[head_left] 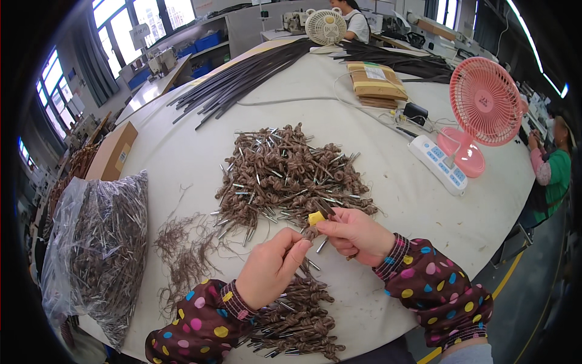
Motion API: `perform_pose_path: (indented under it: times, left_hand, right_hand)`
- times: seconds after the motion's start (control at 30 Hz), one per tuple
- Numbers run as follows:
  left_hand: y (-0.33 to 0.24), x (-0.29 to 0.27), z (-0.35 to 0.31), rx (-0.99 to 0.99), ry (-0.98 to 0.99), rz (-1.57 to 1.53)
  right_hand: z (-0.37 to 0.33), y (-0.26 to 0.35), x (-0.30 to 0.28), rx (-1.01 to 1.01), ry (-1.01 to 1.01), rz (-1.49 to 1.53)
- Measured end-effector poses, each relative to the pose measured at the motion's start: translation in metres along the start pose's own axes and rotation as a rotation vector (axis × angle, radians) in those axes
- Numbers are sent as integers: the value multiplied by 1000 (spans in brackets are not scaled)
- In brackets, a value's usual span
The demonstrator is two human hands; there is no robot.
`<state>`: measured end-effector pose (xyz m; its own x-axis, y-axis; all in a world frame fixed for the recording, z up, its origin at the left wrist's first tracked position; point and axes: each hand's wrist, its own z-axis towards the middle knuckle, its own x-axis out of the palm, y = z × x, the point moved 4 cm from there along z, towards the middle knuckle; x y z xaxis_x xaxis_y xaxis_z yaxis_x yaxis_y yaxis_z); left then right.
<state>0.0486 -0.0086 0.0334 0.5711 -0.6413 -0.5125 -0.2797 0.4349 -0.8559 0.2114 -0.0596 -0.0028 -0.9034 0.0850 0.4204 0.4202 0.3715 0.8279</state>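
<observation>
My left hand (274, 265) is closed, thumb and fingertips pinching a brown knotted cord (310, 233) with metal tips. Close beside it, my right hand (357, 233) grips small thread snips (321, 213) with dark blades and a yellow wrapping. The fingers partly hide the cord between the two hands. Just beyond them lies a large pile of knotted brown cords (279, 167) with silvery tips. A smaller heap of similar cords (300, 321) lies below my hands, near the table's front edge. Brown thread scraps (188, 249) are scattered to the left of my hands.
A clear plastic bag (103, 242) full of tipped cords stands at the left, before a cardboard box (113, 151). A pink fan (485, 103) and white power strip (438, 162) stand right. Dark strips (242, 79) and brown packets (377, 84) lie farther back. Two people sit beyond.
</observation>
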Motion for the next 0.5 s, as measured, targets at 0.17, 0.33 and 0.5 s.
perform_pose_path:
  times: [0.17,0.33,0.5]
  left_hand:
    - [1,-5,3,-2,-13,57]
    - [4,-6,3,193,-145,204]
    - [-6,-6,3,357,-212,303]
  right_hand:
    - [-6,8,5,-142,-46,-115]
    - [-7,18,1,-345,-86,-218]
    - [-3,11,-8,-437,-112,-407]
